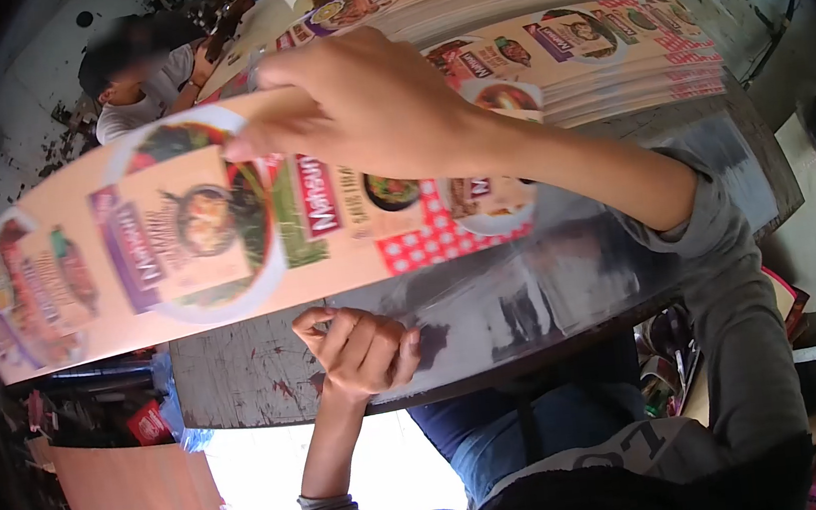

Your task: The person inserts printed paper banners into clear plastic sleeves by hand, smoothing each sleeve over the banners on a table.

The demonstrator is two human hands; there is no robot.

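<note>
A long printed sheet (330,274) with food pictures and a red-and-white check pattern spans the left and middle of the head view, tilted up off the table. My right hand (366,109) reaches across from the right and grips its upper edge, thumb on the printed face; motion blurs the fingers somewhat. Below the sheet's lower edge, my left hand (358,349) is curled into a loose fist over the table's front edge, with nothing visible in it. Behind the sheet lie stacks of similar printed sheets (594,32), partly hidden by my right hand.
The dark, worn table (241,375) has a curved front edge. Another person (141,74) sits at the far left. Below left stands a brown board (139,497) beside cluttered shelves. Assorted items (667,366) sit under the table's right side.
</note>
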